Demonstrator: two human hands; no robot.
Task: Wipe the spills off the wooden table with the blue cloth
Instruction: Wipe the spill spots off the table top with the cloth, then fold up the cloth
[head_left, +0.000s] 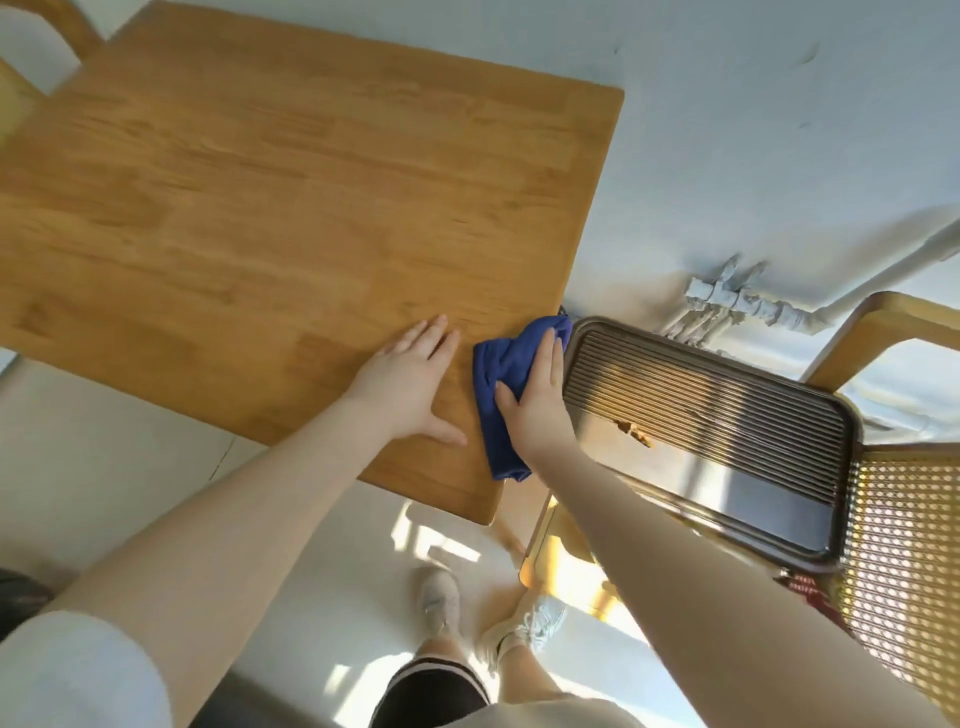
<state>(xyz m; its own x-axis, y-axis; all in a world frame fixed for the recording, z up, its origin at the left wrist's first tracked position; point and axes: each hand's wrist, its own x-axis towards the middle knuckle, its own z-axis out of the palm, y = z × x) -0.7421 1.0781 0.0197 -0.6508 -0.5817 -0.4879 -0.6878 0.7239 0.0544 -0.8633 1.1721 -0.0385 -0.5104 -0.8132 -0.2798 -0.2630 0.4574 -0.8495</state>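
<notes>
The wooden table (270, 208) fills the upper left of the head view. A crumpled blue cloth (501, 400) lies at the table's right edge, near its front corner. My right hand (537, 400) presses flat on the cloth with straight fingers, its fingertips reaching the edge. My left hand (410, 382) rests flat on the bare wood just left of the cloth, fingers spread. I see no spill on the tabletop itself.
A ribbed metal tray (727, 415) sits on a chair right beside the table's edge, with a few brown crumbs (636, 432) on it. The chair has a cane back (904, 561). Another chair (31, 62) stands far left. My feet are on the pale floor (337, 545).
</notes>
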